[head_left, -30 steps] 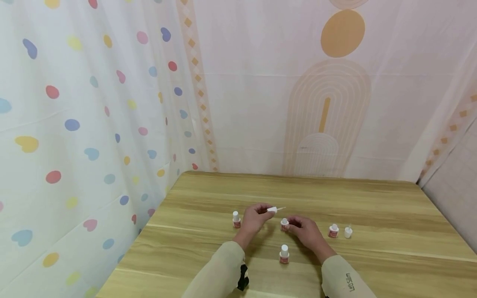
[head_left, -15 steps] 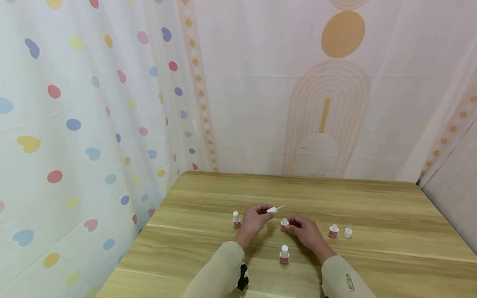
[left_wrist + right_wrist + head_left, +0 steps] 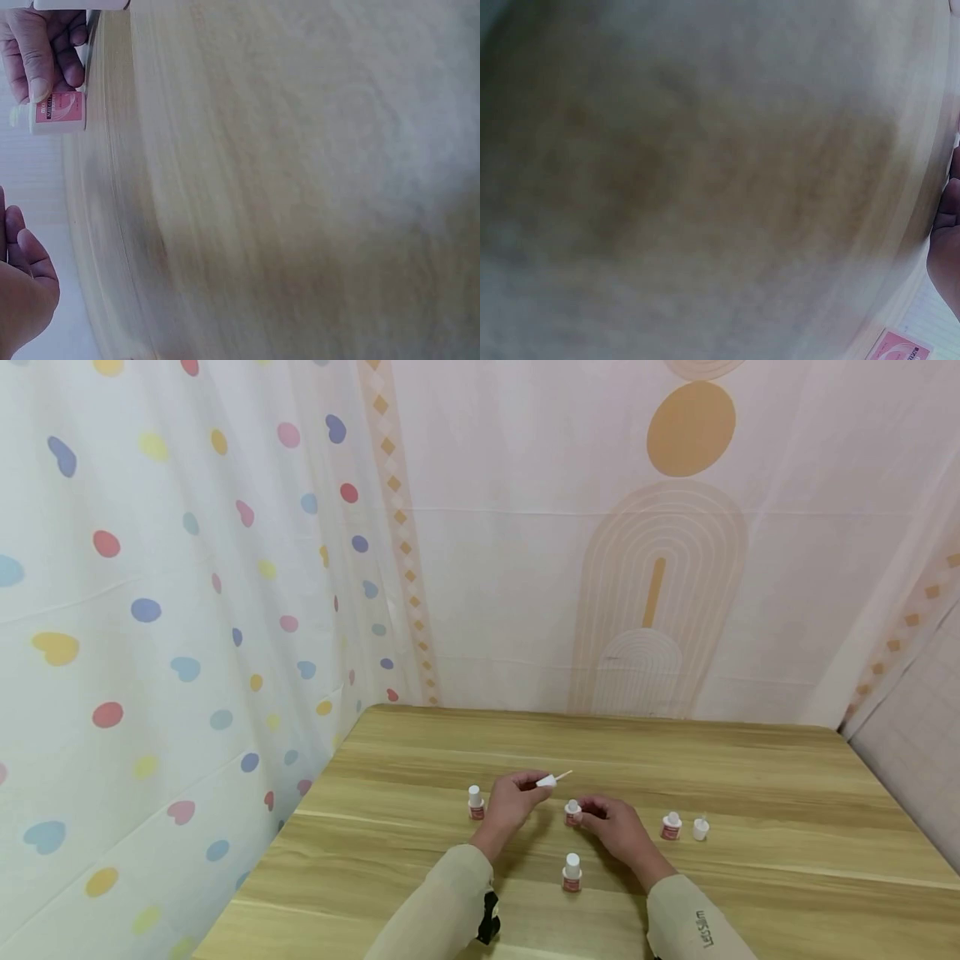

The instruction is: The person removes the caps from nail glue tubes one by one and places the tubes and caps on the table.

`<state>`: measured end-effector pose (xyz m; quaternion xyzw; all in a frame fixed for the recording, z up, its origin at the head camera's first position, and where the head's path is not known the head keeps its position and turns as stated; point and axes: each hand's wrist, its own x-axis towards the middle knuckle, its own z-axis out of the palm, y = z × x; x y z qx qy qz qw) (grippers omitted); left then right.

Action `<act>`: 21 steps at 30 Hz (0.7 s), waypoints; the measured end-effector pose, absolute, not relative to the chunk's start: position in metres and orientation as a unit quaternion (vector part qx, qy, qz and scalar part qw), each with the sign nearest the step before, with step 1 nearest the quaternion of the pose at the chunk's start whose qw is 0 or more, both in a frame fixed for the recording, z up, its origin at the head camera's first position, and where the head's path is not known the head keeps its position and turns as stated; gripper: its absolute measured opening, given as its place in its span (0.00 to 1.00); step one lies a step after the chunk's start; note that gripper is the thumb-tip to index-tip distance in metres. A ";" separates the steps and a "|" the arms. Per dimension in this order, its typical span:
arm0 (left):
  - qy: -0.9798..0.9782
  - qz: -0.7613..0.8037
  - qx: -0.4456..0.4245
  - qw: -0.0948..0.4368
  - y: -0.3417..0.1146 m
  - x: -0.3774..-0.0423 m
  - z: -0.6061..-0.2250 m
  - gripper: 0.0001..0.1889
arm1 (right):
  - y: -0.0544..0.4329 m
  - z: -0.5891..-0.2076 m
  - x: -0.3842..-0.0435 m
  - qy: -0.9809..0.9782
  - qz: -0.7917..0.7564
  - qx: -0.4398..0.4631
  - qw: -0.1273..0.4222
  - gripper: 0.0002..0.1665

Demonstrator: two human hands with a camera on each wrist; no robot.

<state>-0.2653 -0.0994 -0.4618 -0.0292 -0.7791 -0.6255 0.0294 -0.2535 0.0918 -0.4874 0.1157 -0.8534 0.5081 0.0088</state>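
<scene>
In the head view my left hand (image 3: 513, 802) pinches a white brush cap (image 3: 547, 782), whose thin applicator points up and to the right. Just to its right, my right hand (image 3: 618, 831) grips a small white bottle (image 3: 572, 816) with a red label, its narrow neck uncapped. The left wrist view shows the right thumb on this bottle (image 3: 60, 112), beside its pink-red label. Lower in that view the left hand (image 3: 26, 281) appears with curled fingers, the cap out of frame. Only part of the right hand (image 3: 946, 255) enters the right wrist view.
Two capped bottles stand upright, one left of the left hand (image 3: 476, 803), another nearer the front (image 3: 572, 874). To the right stands an uncapped bottle (image 3: 671, 827) beside an upturned brush cap (image 3: 701, 829). Patterned curtains (image 3: 487, 568) border the wooden table (image 3: 757, 777).
The applicator on the cap in the left hand has tilted slightly further upward. The right hand and its bottle have stayed in place.
</scene>
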 end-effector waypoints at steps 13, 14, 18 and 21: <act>-0.783 -0.620 -0.033 0.029 -0.099 -0.264 -0.460 0.11 | 0.091 -0.487 -0.253 -0.850 0.514 0.115 0.008 0.05; -0.783 -0.620 -0.033 0.028 -0.099 -0.264 -0.460 0.12 | 0.091 -0.487 -0.253 -0.850 0.514 0.115 0.008 0.05; -0.782 -0.621 -0.035 0.026 -0.099 -0.264 -0.461 0.13 | 0.092 -0.486 -0.253 -0.848 0.516 0.117 0.008 0.05; -0.782 -0.622 -0.039 0.028 -0.099 -0.264 -0.461 0.13 | 0.092 -0.486 -0.253 -0.846 0.520 0.119 0.007 0.05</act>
